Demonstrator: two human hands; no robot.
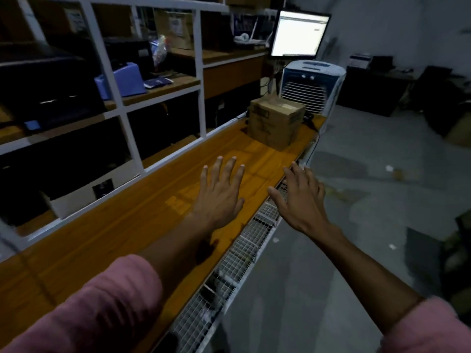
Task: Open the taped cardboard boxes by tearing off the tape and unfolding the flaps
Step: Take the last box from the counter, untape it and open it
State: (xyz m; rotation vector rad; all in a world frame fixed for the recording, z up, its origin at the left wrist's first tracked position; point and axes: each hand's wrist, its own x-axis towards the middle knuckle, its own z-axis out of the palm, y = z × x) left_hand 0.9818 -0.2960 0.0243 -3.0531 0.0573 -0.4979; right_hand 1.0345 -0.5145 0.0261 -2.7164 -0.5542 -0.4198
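Shelves (pixel 102 72): big white shelves stand along the counter's far side, full of dark things and a blue box (pixel 122 81).
Counter (pixel 102 238): a long, shiny orange wood top. A white wire rack (pixel 239 258) runs under its near edge.
Cooler (pixel 312 85): a white and blue air cooler stands past the counter's far end.
Screen (pixel 299 33): a lit screen glows above the cooler.
Box (pixel 276 121): one brown cardboard box sits at the far end of the counter, near the cooler. Its flaps are down. It is well apart from both hands.
Left hand (pixel 220 194): stretched out flat over the middle of the counter, fingers straight and spread. It holds nothing.
Right hand (pixel 300 197): reaching out over the counter's near edge, above the wire rack, fingers loose and spread. It holds nothing too.
Sleeves (pixel 102 309): pink, pushed up both arms.
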